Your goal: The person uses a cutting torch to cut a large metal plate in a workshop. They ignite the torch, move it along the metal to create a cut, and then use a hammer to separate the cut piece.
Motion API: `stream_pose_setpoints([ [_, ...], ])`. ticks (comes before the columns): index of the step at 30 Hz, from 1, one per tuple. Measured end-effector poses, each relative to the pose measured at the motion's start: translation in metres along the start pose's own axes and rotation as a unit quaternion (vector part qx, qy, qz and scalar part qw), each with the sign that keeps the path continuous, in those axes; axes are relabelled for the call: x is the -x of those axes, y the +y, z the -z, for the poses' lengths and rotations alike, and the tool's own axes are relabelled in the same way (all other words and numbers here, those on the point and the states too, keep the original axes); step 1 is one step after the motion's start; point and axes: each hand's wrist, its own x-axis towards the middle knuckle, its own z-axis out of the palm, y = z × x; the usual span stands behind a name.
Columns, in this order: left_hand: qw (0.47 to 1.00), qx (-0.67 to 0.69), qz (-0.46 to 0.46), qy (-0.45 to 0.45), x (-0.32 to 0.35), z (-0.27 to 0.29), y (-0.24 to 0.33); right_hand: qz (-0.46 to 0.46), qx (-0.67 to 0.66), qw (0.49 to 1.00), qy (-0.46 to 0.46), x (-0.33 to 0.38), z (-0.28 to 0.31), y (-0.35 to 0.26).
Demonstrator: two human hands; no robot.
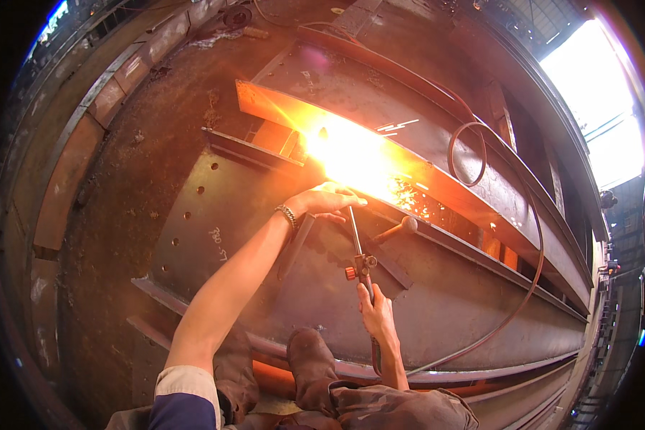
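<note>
A cutting torch [355,233] with a long metal tube and red valve knobs is between my hands. My right hand [378,314] is closed around its handle, below the valves. My left hand [327,201], with a metal bracelet at the wrist, steadies the front of the tube with its fingers closed on it. Bright orange-white flame and sparks flare just beyond my left hand, against a steel beam [444,183]. The glare hides the torch tip and the metal there. A short rod with a rounded knob end [407,224] lies right of the tube.
A reddish hose [484,140] loops over the beams at the right and runs back toward me. A steel plate [193,236] with bolt holes lies left of my arm. My boots [312,355] stand among beam edges. More beams [72,179] line the far left.
</note>
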Motion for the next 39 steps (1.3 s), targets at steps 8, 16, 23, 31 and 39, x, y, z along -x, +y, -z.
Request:
stream_pose_setpoints([
  [8,0.999,0.008,0.038,0.019,0.002,-0.005,0.005,-0.01,0.003,1.0,0.0,0.001,0.001,-0.002],
  [16,1.0,0.015,0.014,0.012,0.003,-0.005,0.006,0.001,0.006,1.0,0.003,0.002,0.002,-0.001],
  [23,0.999,-0.01,0.038,-0.008,0.004,-0.004,0.009,-0.014,0.003,1.0,0.002,0.003,0.001,-0.001],
  [31,0.999,0.002,0.015,-0.029,0.001,-0.003,0.008,-0.005,0.004,1.0,0.001,0.003,0.002,0.0],
  [39,0.999,-0.01,0.051,-0.019,0.004,-0.005,0.013,-0.013,0.004,1.0,0.001,0.005,0.003,-0.002],
])
